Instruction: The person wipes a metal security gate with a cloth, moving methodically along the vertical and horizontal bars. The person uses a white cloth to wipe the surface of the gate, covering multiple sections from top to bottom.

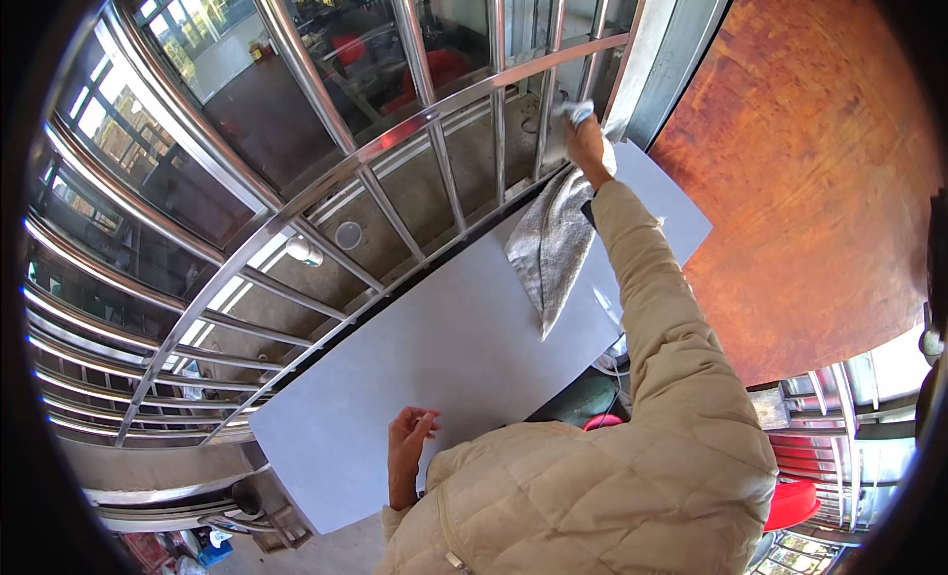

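My right hand [587, 147] is stretched out to the metal window bars [548, 123] at the upper right. A small white-and-blue crumpled thing [581, 112] is in its fingers; blur hides whether it is cloth or plastic. Just below that hand, a grey towel [559, 238] lies bunched on the pale tabletop [415, 338], one corner trailing towards me. My left hand [412, 438] hovers over the near edge of the tabletop, close to my jacket. Its fingers are loosely curled, and nothing shows in them.
Behind the bars, a concrete sill [400, 197] carries a white bottle [304, 252] and a round translucent lid or cup [348, 236]. To the right stands a reddish-brown wooden panel or tabletop [807, 182]. A red plastic object [792, 507] is at the lower right.
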{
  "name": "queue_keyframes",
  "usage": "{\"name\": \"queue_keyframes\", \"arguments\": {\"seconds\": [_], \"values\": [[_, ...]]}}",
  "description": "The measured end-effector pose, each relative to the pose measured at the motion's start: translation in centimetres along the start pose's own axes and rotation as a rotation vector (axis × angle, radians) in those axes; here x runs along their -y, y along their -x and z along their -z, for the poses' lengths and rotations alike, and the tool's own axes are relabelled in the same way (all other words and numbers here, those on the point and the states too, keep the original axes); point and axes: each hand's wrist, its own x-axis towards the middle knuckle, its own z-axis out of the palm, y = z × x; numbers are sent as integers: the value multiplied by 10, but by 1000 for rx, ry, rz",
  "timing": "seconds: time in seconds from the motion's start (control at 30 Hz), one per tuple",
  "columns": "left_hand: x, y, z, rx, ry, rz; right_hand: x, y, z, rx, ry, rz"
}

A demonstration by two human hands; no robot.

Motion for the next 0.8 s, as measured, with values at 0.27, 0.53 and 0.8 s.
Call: {"name": "queue_keyframes", "arguments": {"seconds": [0.27, 0.53, 0.8], "values": [[4, 2, 4, -1, -12, 12, -27, 28, 93, 988, 378, -81], [0, -8, -3, 52, -67, 36, -18, -10, 242, -74, 159, -232], [0, -13, -6, 53, -102, 52, -27, -45, 209, -298, -299, -21]]}}
